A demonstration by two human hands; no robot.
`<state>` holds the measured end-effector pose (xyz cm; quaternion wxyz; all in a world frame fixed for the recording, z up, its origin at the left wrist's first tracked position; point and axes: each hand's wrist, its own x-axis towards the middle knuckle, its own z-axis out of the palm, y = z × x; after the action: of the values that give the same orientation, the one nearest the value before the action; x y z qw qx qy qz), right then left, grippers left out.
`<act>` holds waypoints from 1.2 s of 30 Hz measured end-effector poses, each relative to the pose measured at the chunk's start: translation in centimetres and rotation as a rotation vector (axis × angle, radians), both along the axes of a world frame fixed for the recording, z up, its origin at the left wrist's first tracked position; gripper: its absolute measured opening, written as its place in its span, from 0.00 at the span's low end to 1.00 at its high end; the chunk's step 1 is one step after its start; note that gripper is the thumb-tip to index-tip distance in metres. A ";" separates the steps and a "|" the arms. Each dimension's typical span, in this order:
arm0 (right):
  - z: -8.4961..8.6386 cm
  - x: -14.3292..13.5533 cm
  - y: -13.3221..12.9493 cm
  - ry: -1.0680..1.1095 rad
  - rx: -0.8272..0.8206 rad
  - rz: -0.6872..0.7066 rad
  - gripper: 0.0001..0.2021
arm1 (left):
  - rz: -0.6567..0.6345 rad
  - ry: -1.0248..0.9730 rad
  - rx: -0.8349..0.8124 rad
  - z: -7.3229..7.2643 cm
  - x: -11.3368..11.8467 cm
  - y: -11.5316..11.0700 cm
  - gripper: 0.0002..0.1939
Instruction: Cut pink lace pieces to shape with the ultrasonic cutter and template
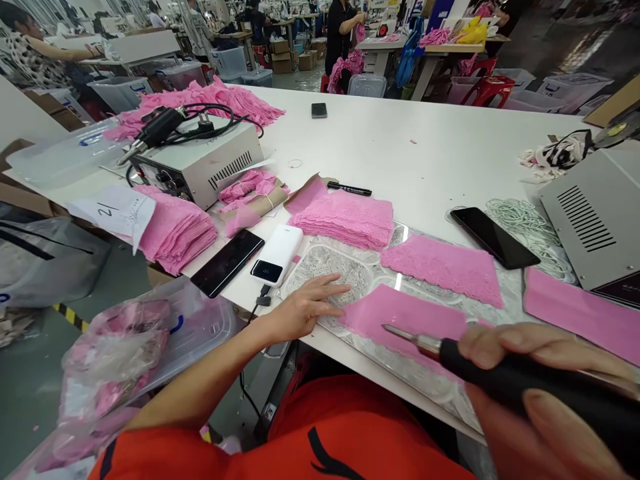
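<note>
Fingers spread, my left hand (307,307) rests at the left end of a smooth pink fabric piece (415,317), its fingertips at the fabric's edge. My right hand (545,393) is wrapped round a black-handled tool (505,380) with a thin metal tip, which points left over that fabric. Whether the tip touches the cloth, I cannot tell. Just behind lies a pink lace piece (445,267) on a clear patterned sheet (340,267). A stack of pink lace pieces (345,217) sits further left, and a folded pink fabric (580,310) lies at the right.
A white power bank (277,253) and a dark phone (227,262) lie left of the sheet. Another phone (495,237) is at the right, beside a grey box (595,213). A second box (200,163) with a black-handled tool stands back left. People work behind the table.
</note>
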<state>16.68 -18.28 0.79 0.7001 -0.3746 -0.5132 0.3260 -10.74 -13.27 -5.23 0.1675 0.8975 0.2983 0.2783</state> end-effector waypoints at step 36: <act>-2.0 -4.4 2.2 -0.048 0.020 0.402 0.09 | 0.023 0.000 0.032 -0.3 -0.1 -0.2 0.26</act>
<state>12.26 -16.03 -1.19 0.6121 -0.2654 -0.5974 0.4451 -10.84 -13.51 -5.55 0.1499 0.8965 0.3043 0.2850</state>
